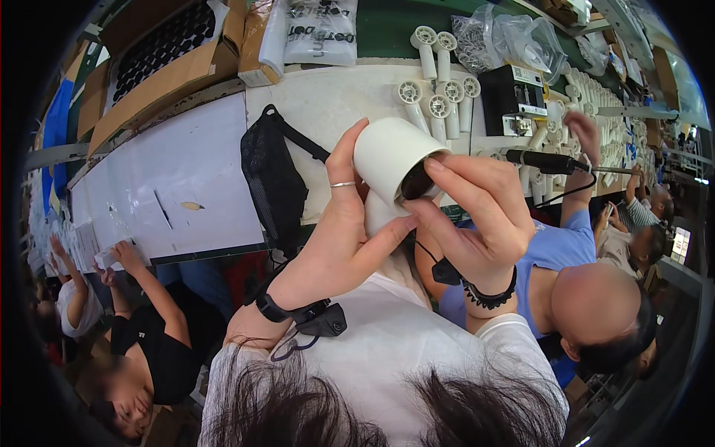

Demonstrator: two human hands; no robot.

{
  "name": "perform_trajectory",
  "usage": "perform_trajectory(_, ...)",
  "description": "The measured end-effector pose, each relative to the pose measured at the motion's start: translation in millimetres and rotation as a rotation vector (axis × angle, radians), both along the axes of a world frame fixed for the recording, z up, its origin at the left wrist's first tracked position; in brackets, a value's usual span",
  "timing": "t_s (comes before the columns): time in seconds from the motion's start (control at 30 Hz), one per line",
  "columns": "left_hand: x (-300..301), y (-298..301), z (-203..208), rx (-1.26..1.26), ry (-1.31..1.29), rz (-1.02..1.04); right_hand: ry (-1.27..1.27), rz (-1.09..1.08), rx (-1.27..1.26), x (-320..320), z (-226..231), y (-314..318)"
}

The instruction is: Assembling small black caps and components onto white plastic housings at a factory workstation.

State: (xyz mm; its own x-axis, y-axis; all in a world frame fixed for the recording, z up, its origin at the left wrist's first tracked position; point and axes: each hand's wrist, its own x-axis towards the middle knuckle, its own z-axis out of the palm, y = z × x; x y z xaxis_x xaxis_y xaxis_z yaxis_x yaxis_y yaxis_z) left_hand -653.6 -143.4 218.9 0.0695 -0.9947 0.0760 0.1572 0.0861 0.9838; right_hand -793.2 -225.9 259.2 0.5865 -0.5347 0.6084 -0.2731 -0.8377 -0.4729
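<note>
Above the workbench, my left hand (328, 238) is wrapped round a white hair dryer housing (387, 153), its thumb low on the near side and its fingers on the left. The housing is tilted, its open round end facing right toward me. My right hand (480, 212) pinches a dark round cap (417, 181) between thumb and fingers at that opening. The cap lies partly inside the rim; whether it is seated cannot be made out. My fingers and palm hide part of the housing's handle.
Several white dryer housings (439, 108) stand beyond my hands, near a black machine (514, 97) and a hanging electric screwdriver (540, 161). A black mesh bag (275, 175) lies left; a cardboard box (160, 100) holds black round parts. A co-worker in blue (551, 246) sits close right.
</note>
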Motion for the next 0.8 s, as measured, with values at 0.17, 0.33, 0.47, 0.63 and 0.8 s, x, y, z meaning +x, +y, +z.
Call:
perform_trajectory(0.17,0,1,0,-0.008,0.019,0.002,-0.002,0.007,-0.005,-1,1,1)
perform_trajectory(0.33,0,4,2,-0.082,-0.009,0.005,-0.049,0.048,-0.08,-4,1,3)
perform_trajectory(0.47,1,5,5,-0.119,-0.003,-0.021,-0.077,0.04,-0.063,-6,5,7)
perform_trajectory(0.63,4,9,8,-0.152,-0.227,-0.017,-0.018,0.05,-0.076,-12,16,10)
perform_trajectory(0.8,2,10,11,-0.219,-0.293,0.048,-0.007,0.064,-0.16,-16,17,11)
